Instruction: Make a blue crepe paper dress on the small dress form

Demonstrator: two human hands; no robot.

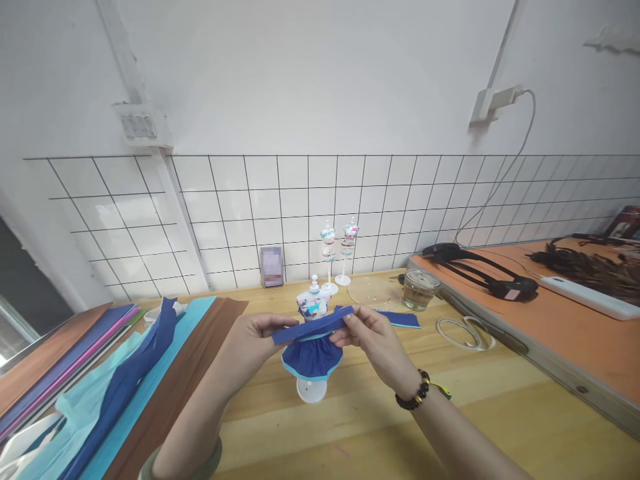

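Note:
A dark blue strip (pixel 313 328) is stretched slantwise between my two hands, its right end higher. My left hand (pixel 255 337) grips it near the left end, with some fingers hidden behind it. Near the other end, my right hand (pixel 367 337) pinches the strip between thumb and fingers. Just behind it stands a small dress form (pixel 313 305) with a paint-patterned torso on a white base (pixel 311 390). The form wears a gathered dark blue skirt (pixel 313 360) edged in light blue. Another flat blue piece (pixel 405 320) lies behind my right hand.
Two more small dress forms (pixel 329 253) stand by the tiled wall, near a phone (pixel 272 267). Coloured sheets (pixel 170 373) cover the left side. On the right are a glass jar (pixel 420 290), a ring of pale tape (pixel 457 333) and an orange raised surface (pixel 575 327).

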